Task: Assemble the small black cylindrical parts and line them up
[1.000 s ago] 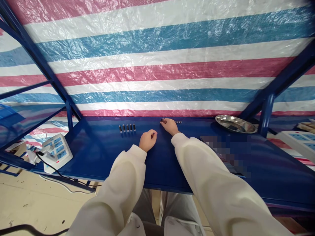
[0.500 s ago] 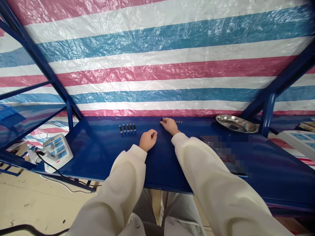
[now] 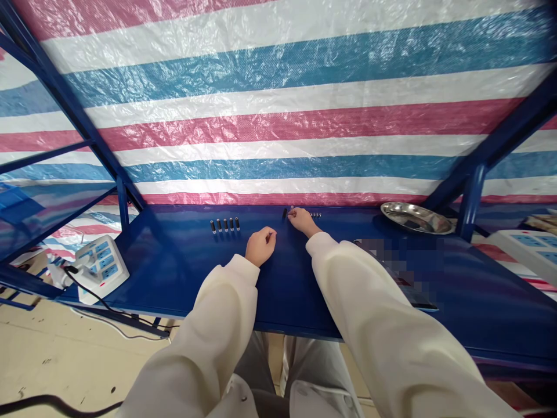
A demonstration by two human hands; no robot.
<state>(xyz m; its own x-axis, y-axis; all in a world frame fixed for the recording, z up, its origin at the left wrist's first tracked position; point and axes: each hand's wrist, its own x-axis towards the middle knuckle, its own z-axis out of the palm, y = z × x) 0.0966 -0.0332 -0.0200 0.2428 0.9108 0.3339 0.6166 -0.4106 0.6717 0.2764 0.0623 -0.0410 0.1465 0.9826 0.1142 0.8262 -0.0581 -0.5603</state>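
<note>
My right hand is at the back of the blue table, just right of a small black cylinder that stands by itself. Its fingertips are slightly apart and a little clear of the cylinder, with nothing visible between them. To the right of its knuckles, several small silvery pieces lie in a short row. My left hand hovers nearer the front with fingers curled into a pinch; whatever they hold, if anything, is too small to tell. Left of it stand several black cylinders with pale ends in a line.
An oval metal tray sits at the back right. A flat dark object, partly blurred out, lies beside my right forearm. At the left edge is a white power strip with a black cable. Blue frame posts rise at both sides.
My right hand has let go of the black cylinder and shifted slightly right, leaving it standing on the table. My left hand has barely moved.
</note>
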